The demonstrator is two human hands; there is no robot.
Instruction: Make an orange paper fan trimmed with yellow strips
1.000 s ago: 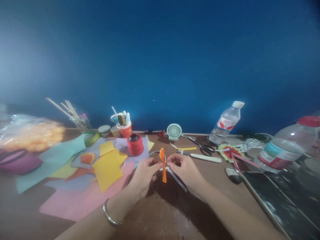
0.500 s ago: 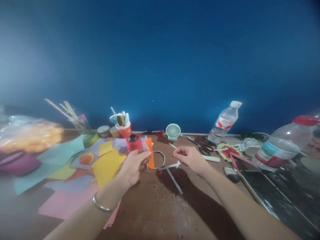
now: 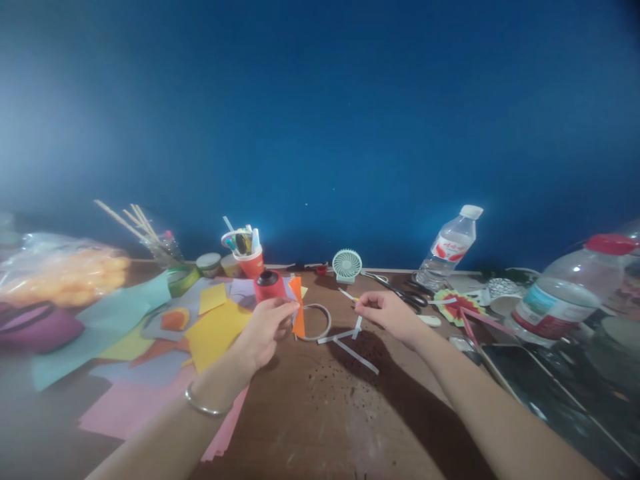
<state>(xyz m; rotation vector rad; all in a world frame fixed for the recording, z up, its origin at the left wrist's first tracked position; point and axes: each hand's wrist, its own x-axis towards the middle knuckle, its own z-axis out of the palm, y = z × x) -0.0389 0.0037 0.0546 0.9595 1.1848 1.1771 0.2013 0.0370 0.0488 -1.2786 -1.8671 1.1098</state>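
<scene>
My left hand (image 3: 267,327) is closed in a pinch at a folded orange paper piece (image 3: 299,320), which stands narrow in the middle and wider at its ends. Just right of the paper is a thin pale ring (image 3: 327,320), partly behind it. My right hand (image 3: 385,313) is also pinched, its fingertips beside a thin white sliver (image 3: 346,294) with a yellowish end. What those fingers grip is too small to make out. Below them lie narrow white strips (image 3: 357,357), one slanting toward me, over the brown tabletop (image 3: 300,427).
Coloured paper sheets (image 3: 215,333) cover the left side, beside a red spool-like object (image 3: 269,285) and a cup of pens (image 3: 250,262). A small fan (image 3: 347,265), scissors (image 3: 415,298), bottles (image 3: 453,243), a pleated paper flower (image 3: 457,305) and a phone (image 3: 520,373) lie behind and right.
The slanting white strip has swung, its near end now farther right and away from me. My right hand has shifted slightly right; the left keeps its pinch at the orange paper.
</scene>
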